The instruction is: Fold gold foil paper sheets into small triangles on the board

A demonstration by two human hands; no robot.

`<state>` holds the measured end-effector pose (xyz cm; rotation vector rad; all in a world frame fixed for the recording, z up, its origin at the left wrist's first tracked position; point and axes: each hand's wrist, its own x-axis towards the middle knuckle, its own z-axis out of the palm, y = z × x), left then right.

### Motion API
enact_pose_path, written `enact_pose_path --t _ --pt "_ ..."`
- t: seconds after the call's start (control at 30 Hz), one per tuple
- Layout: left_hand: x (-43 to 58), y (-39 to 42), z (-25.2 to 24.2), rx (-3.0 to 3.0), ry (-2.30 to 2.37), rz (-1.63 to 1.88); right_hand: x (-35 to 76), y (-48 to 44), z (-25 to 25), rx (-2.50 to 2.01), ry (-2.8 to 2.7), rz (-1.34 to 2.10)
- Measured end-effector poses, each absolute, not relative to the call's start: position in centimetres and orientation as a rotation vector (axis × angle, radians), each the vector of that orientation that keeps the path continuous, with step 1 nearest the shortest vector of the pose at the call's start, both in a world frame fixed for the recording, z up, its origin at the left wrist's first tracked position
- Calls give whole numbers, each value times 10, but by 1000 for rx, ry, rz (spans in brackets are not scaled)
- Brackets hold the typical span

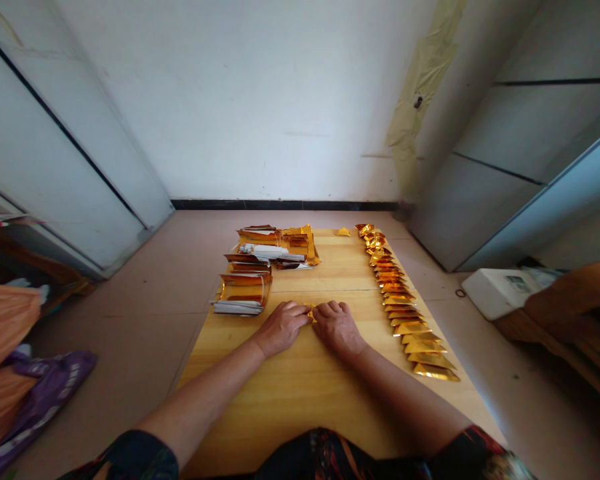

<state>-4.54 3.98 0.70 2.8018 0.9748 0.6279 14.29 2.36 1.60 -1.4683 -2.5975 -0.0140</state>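
Observation:
My left hand (281, 325) and my right hand (336, 325) rest side by side at the middle of a low wooden table (300, 387). Both are curled, fingers pressed down on a small piece of gold foil paper (311, 312) that peeks out between them. Stacks of flat gold foil sheets (243, 291) lie just beyond my left hand, with more stacks (277, 247) farther back. A long row of several folded gold pieces (403, 303) runs along the table's right side, near my right hand.
One loose folded gold piece (343, 232) sits at the far edge. A white box (500, 290) stands on the floor at right beside wooden furniture. Orange and purple bags (25, 380) lie at left. Grey cabinets flank a white wall.

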Motion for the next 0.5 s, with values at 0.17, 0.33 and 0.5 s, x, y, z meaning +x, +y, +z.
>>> enact_pose_path --t 0.17,0.33,0.5 --pt "-48 48 13 2790 1022 591 143 31 23 -1483 -2652 18" --pt "-48 59 10 2702 965 585 143 43 37 -1406 -2853 26" --pt "-48 61 6 2627 960 568 138 48 41 -1266 -2981 -98"
